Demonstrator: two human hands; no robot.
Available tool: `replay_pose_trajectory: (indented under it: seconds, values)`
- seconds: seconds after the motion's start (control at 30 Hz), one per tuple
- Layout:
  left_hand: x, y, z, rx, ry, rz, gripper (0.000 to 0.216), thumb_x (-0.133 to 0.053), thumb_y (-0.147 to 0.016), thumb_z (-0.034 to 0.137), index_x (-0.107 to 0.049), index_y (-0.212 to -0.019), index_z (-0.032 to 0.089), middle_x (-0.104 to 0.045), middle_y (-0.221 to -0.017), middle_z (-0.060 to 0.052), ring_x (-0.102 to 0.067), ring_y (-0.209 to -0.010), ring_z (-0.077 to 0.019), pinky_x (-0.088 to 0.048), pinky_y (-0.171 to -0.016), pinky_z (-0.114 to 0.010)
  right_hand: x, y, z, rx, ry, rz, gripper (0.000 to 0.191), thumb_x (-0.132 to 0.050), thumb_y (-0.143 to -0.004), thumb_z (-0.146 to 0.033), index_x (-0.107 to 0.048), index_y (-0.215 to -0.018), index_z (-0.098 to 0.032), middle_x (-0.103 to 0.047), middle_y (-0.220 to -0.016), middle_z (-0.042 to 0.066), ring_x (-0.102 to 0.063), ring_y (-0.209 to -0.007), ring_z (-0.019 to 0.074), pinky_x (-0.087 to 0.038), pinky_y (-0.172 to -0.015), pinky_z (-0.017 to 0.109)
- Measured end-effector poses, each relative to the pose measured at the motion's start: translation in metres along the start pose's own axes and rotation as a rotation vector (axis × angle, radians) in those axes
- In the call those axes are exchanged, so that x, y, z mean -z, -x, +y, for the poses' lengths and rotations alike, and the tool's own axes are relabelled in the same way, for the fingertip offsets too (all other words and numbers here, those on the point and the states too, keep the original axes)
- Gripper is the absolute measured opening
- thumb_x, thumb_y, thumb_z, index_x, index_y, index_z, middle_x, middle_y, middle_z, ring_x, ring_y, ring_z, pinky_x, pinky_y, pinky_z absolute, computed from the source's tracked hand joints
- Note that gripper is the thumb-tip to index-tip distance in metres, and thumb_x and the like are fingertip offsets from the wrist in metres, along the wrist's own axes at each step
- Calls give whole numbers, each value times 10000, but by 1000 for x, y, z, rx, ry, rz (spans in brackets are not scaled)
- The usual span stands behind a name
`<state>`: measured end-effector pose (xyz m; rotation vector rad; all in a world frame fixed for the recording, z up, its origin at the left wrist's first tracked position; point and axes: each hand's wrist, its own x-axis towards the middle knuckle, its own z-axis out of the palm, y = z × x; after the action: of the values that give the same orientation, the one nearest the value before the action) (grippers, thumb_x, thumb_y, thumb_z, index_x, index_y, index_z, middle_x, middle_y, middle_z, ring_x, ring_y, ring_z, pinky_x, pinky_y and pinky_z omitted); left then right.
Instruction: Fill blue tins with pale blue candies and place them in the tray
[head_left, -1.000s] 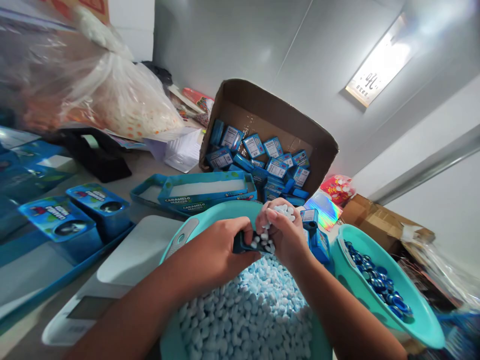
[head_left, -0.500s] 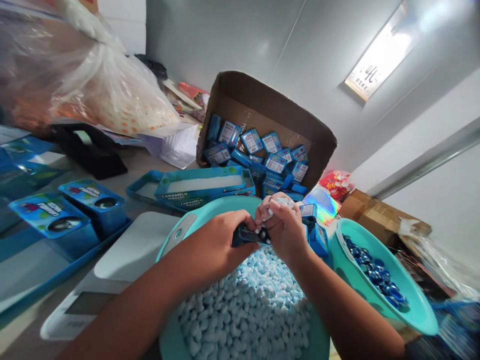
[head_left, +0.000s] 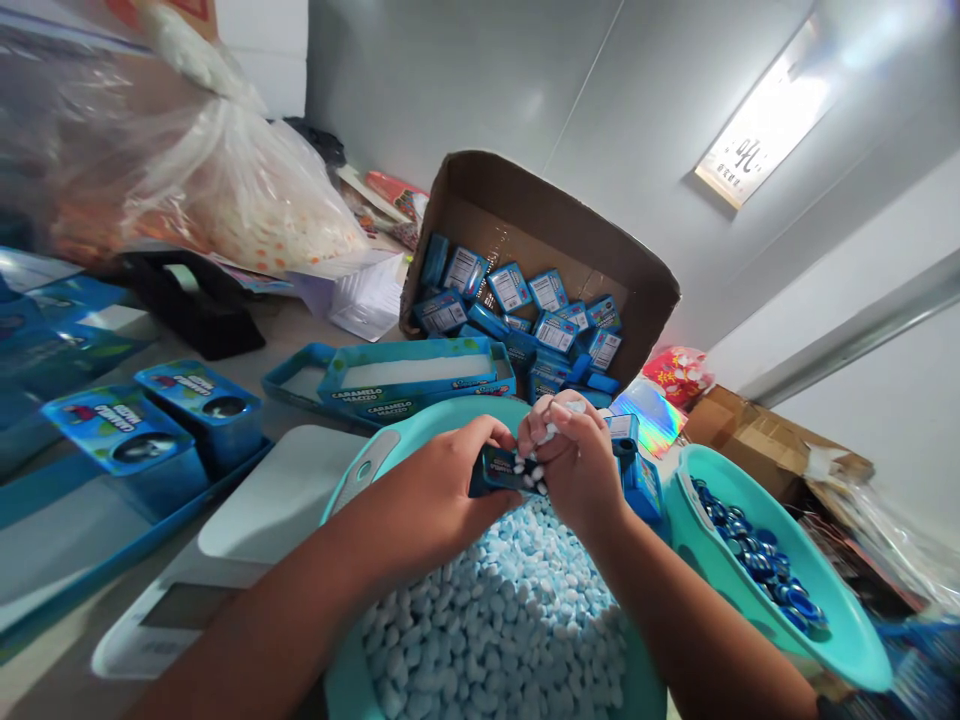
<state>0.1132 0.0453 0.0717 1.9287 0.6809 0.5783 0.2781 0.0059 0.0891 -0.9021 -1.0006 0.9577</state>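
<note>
My left hand grips a small blue candy tin above a turquoise basin full of pale blue and white candies. Closed round several of these candies, my right hand is up against the tin's right end. White candies lie at the tin's opening between the two hands. Part of the tin is hidden by my left fingers.
A cardboard box of blue tins stands behind the basin. To the right is a second turquoise basin with blue lids. A white scale, display trays and two filled blue containers are on the left.
More white candies show at the tin's opening beside my right hand. The view has shifted slightly, so everything sits a little further right and lower.
</note>
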Motion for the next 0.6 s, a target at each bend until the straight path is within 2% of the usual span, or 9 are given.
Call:
replay_pose_trajectory:
  seconds: [0.23,0.37,0.6]
  values:
    - [0,0,0,-9,-27,31,372,-648,-828,424,-594,-1175,298,-704,-1079,-17,-661,-955,-243,-449,-739,-313,0,0,-3,-22,-10,16,205,-680,-755,-293,-548,-641,-186,-531,-622,-34,-507,-485,113,-400,-476,241]
    - [2,1,4,17,-28,-8,349,-630,-845,429,-607,-1155,270,-714,-1071,-37,-664,-957,-252,-452,-740,-315,0,0,-2,-31,-10,-18,262,-687,-772,-304,-496,-634,-190,-481,-593,-50,-482,-465,99,-374,-459,223]
    - [-2,-2,-6,-60,-74,13,336,-608,-872,490,-624,-1138,285,-712,-1059,-19,-651,-977,-255,-448,-780,-325,0,1,-3,-7,-19,-66,187,-642,-789,-292,-543,-666,-192,-496,-604,-38,-508,-496,117,-397,-501,242]
